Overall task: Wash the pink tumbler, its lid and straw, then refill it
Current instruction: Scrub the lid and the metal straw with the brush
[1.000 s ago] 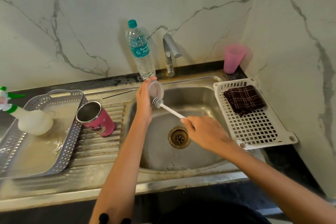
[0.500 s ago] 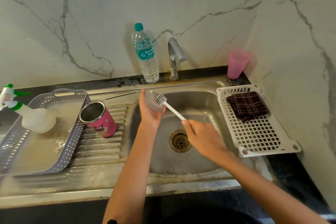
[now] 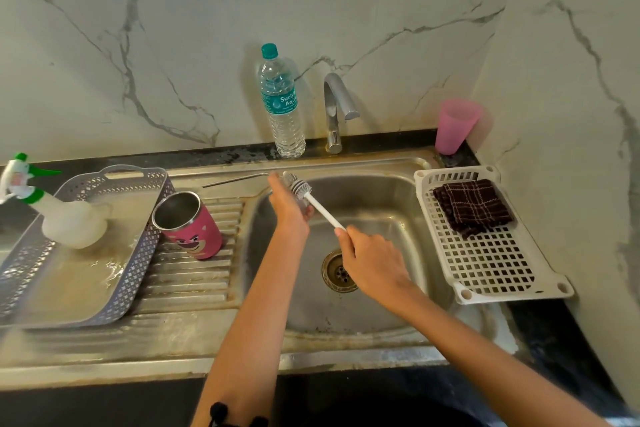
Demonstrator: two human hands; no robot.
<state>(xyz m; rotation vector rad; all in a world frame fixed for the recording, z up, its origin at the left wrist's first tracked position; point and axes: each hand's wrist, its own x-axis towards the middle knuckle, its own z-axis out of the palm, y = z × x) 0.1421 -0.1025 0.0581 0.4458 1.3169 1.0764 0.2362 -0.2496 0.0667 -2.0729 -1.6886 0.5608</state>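
Note:
My left hand (image 3: pixel 289 206) grips the clear lid (image 3: pixel 300 202) over the left side of the sink basin (image 3: pixel 377 204); the hand and brush hide most of the lid. My right hand (image 3: pixel 372 260) holds the white handle of a bottle brush (image 3: pixel 303 190), whose bristle head lies against the lid. The pink tumbler (image 3: pixel 188 224) with a bear face stands open and lidless on the ribbed drainboard to the left. A metal straw (image 3: pixel 235 180) lies on the sink's back ledge behind my left hand.
A water bottle (image 3: pixel 282 104) and the tap (image 3: pixel 337 111) stand behind the basin, a pink plastic cup (image 3: pixel 455 125) in the right corner. A white rack (image 3: pixel 485 236) with a dark cloth (image 3: pixel 472 206) sits right. A grey tray (image 3: pixel 86 243) holds a spray bottle (image 3: pixel 59 211) at left.
The brush head has slid up across the lid. My left hand has turned the lid so that it shows less. Both hands stay over the basin.

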